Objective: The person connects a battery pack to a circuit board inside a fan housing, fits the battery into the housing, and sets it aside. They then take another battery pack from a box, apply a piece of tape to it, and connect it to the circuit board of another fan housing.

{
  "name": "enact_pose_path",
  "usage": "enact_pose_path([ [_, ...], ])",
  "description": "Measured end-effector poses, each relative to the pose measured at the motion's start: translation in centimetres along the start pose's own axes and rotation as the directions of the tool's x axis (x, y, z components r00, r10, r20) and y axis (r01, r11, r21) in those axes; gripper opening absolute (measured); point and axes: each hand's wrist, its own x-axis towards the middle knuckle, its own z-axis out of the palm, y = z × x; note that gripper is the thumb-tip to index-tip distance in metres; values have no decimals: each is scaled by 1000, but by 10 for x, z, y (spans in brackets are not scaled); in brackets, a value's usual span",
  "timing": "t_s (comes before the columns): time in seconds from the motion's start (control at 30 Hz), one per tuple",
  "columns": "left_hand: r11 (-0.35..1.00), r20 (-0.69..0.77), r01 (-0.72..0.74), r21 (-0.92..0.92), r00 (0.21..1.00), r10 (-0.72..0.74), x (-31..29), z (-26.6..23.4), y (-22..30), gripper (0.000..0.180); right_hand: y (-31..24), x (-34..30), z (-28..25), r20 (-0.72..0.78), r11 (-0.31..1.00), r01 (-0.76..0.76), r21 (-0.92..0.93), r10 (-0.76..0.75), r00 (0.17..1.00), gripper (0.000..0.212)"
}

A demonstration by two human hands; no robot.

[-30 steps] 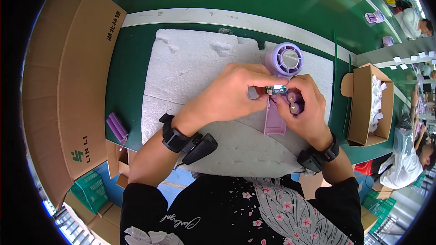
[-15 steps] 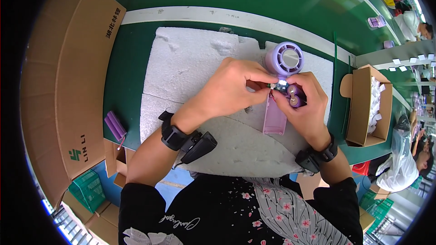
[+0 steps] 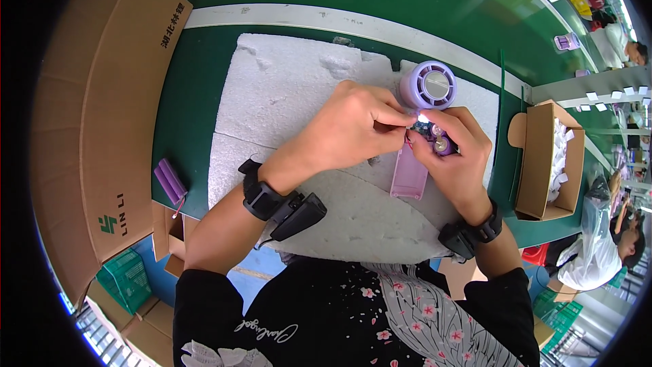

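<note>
A lavender handheld fan lies on the white foam slab [image 3: 285,88], its round head [image 3: 429,86] away from me and its open handle shell [image 3: 409,175] toward me. Between my hands is a small dark circuit board [image 3: 422,128], with a bright white spot at its upper end. My left hand [image 3: 353,126] pinches the board's left edge; the fingertips hide the exact spot. Closed around the purple battery cells [image 3: 443,145] beside the board is my right hand [image 3: 462,153], thumb below and index finger above. A thin red wire shows near the left fingertips.
Left of the foam lies a purple battery pack [image 3: 170,182] with a wire. A large cardboard box [image 3: 115,115] walls the left side. On the right stands an open carton [image 3: 526,183] holding white pieces. A white rail [image 3: 285,15] crosses the green table behind the foam.
My left fingertips have closed further over the board's left end, covering the white connector seen before. The battery cells have turned slightly in my right hand. The whole view has shifted a little.
</note>
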Motion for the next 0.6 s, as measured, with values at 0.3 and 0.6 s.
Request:
enact_pose_path([
  [0.3,963,13,72,-261,997,-71,0,6,-3,31,-5,-1,-7,59,990,-128,62,124,990,27],
  [0.6,971,114,208,-118,974,-195,1,9,16,35,-7,-1,-13,104,986,-168,4,167,980,20],
])
